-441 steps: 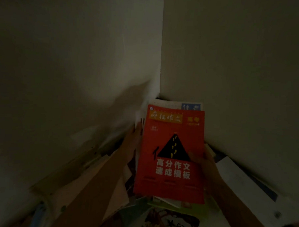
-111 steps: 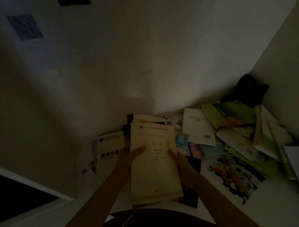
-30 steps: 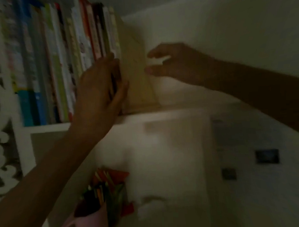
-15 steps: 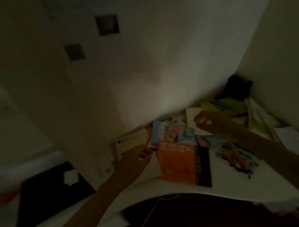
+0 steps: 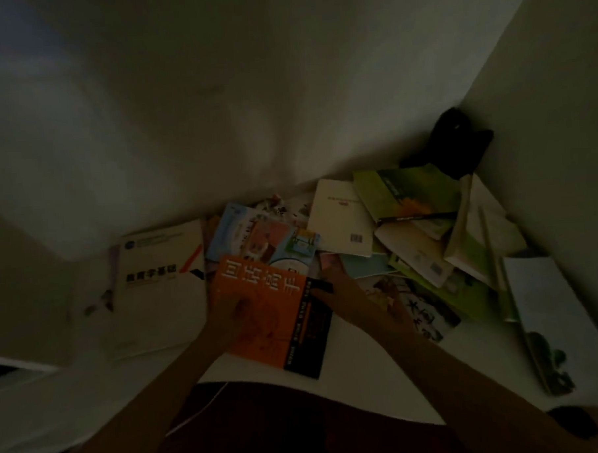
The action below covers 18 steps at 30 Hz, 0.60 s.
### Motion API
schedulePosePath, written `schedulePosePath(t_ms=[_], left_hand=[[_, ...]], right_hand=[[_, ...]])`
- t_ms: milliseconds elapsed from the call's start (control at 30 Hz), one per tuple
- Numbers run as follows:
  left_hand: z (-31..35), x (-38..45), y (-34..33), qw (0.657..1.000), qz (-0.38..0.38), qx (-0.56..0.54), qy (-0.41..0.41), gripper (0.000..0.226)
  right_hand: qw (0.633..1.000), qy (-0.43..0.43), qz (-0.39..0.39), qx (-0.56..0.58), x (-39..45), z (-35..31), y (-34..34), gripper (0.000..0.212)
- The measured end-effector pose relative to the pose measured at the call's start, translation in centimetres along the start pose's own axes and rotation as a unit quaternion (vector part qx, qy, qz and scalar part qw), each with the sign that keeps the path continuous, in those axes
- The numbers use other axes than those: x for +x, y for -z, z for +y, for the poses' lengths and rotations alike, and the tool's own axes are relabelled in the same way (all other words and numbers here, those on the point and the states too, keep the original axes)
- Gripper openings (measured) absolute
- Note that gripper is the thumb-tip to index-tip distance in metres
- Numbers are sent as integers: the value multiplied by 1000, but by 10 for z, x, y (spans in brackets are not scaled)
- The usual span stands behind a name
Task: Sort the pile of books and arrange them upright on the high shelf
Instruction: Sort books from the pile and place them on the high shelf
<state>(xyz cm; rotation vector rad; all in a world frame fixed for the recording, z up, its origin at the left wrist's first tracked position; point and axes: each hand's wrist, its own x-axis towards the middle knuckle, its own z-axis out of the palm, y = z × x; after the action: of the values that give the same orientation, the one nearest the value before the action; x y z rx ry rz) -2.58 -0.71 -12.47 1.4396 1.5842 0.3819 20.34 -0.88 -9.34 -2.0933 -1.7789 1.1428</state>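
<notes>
An orange book (image 5: pixel 270 316) with a black spine strip lies on the white desk (image 5: pixel 366 377) in front of me. My left hand (image 5: pixel 231 315) holds its left edge, thumb on the cover. My right hand (image 5: pixel 345 294) grips its right edge at the black strip. Around it is the pile: a white book (image 5: pixel 159 283) to the left, a colourful illustrated book (image 5: pixel 274 241) behind, a white book with a barcode (image 5: pixel 342 221) and a green book (image 5: pixel 409 201) further right. The high shelf is out of view. The light is dim.
Walls close the desk at the back and right. A black object (image 5: pixel 455 144) sits in the corner. Several more books and a picture magazine (image 5: pixel 421 310) lie at the right, with white sheets (image 5: pixel 551 301) by the right wall. A thin white cable (image 5: pixel 203 412) hangs near my lap.
One second ago both hands were at the shelf with a tan book. My view dropped to the desk, and both hands came down onto the orange book.
</notes>
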Motion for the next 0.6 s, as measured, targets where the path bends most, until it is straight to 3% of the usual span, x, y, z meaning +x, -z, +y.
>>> schedulePosePath(t_ms=[100,233,333,433,600], left_hand=[[-11,-9,-4,996,27,-68,42,36],[-23,-15,16,973,228,-41,5,27],[-28,-9,45,948,317,-24,-21,20],[-33,0,83,923,367,-105,52,19],[-73,3,127,919,334,-129,165,26]], right_hand=[[998,-2,-29,-49,18,-2,-13,51],[994,-4,-107,-29,27,6,-12,45],[993,21,-115,-9,24,10,4,44],[986,24,-68,153,15,12,25,27],[920,21,32,390,2,-12,25,23]])
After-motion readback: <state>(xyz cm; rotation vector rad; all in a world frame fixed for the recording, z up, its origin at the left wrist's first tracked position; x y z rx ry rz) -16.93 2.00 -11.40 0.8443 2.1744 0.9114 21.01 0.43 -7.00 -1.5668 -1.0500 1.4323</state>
